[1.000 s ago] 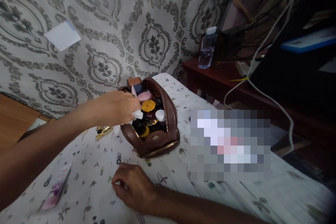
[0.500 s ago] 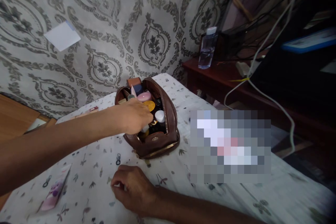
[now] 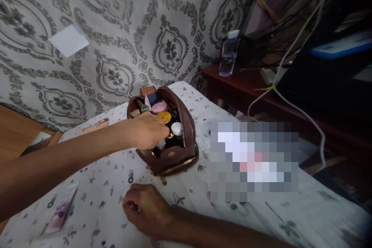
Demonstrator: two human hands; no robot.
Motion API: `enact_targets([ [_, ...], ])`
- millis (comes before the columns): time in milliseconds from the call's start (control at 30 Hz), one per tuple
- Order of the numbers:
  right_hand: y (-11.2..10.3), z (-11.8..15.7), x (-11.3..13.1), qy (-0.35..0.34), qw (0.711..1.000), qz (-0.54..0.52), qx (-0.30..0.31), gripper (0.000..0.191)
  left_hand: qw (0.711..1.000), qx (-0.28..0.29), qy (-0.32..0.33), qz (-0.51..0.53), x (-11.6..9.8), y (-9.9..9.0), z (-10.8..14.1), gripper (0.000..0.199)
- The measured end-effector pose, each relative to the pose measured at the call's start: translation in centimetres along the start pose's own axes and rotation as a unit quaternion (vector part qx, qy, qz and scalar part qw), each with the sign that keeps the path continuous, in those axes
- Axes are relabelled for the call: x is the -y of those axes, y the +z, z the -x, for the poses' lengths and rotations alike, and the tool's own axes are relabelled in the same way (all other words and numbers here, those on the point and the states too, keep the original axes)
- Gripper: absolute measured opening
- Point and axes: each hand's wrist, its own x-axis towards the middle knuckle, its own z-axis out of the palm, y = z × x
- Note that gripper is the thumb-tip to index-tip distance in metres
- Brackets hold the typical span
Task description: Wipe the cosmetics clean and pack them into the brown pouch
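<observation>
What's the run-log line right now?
left hand: in open brown bag, grip unclear | right hand: curled on printed sheet | pink tube: on sheet

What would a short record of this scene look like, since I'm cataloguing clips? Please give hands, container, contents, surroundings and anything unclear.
Left hand: reaching into the open bag, its back toward the camera
Right hand: loosely curled on the patterned cloth
Container: brown bag, unzipped
Visible contents: golden-yellow lid, pink rounded item, white cap
On the cloth: pink-and-white tube, left of the right hand
Side table: clear bottle with white cap, standing upright
Unclear: whether the left hand grips anything; its fingertips are hidden
</observation>
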Motion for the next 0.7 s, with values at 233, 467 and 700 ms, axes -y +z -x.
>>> enact_targets([
  [233, -0.1, 0.2, 0.0, -0.003, 1.000, -0.004, 0.003, 0.011, 0.935, -0.263, -0.109, 0.211, 2.6, -0.7, 5.0, 0.026],
  [467, -0.3, 0.1, -0.1, -0.009, 1.000, -0.021, 0.013, 0.012, 0.788, -0.399, -0.246, 0.398, 2.6, 7.8, 10.5, 0.027],
  [700, -0.4, 0.0, -0.1, -0.029, 0.999, -0.032, 0.016, 0.014, 0.718, -0.333, -0.423, 0.442, -1.3, 20.5, 12.6, 0.020],
])
